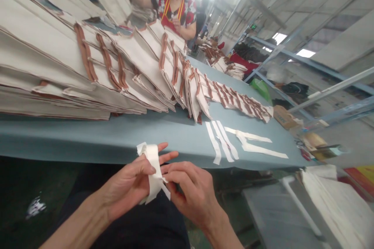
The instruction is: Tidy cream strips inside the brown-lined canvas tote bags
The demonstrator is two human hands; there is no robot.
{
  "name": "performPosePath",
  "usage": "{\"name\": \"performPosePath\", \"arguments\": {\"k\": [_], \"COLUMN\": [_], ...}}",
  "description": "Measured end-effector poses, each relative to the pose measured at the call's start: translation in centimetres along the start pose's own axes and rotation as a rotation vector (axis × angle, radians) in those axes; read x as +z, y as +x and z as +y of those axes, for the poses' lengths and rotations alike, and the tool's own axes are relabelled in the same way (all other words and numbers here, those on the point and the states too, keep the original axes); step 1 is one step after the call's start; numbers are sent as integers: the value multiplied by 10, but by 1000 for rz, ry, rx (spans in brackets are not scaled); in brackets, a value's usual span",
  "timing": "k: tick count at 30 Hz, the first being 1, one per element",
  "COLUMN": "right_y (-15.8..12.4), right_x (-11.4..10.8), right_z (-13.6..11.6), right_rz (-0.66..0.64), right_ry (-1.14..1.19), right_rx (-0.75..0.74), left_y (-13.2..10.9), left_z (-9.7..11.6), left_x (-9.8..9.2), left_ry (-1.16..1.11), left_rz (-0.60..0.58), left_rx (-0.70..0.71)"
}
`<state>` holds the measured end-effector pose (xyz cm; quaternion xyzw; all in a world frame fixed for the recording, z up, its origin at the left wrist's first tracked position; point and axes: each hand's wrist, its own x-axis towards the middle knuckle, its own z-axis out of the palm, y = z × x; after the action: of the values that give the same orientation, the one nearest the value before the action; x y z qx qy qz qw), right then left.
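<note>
Several cream fabric strips (153,155) lie bunched across the palm of my left hand (131,186), with the thumb pressed down on them and the fingertips stretched out. My right hand (193,186) pinches the lower end of a strip close beside the left palm. Both hands are in front of the table's near edge, above my dark-clothed lap. On the table, to the right of my hands, loose white strips (223,140) lie side by side, and cream strips (260,144) lie folded or crossed next to them.
Stacks of cream fabric panels with brown edging (131,70) spread along the blue-grey table (117,136). A person (175,7) stands across it, one hand on a raised panel. Blue metal shelving (280,62) rises at the right, near a cardboard box (284,116) and more cream fabric (339,202).
</note>
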<state>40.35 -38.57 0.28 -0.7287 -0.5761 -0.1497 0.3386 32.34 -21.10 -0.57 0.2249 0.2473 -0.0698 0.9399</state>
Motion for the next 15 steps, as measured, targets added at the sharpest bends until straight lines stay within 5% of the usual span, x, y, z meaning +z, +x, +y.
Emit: {"name": "performPosePath", "arguments": {"k": [6, 11, 15], "right_y": [-5, -1, 0], "right_x": [17, 20, 22], "right_z": [-12, -12, -6], "right_rz": [100, 121, 80], "right_ry": [287, 283, 102], "right_rx": [144, 354, 216], "left_y": [-2, 4, 10], "left_z": [-2, -12, -22], "left_x": [11, 10, -4], "left_ry": [25, 209, 347], "left_rz": [31, 137, 213], "left_rx": [69, 137, 175]}}
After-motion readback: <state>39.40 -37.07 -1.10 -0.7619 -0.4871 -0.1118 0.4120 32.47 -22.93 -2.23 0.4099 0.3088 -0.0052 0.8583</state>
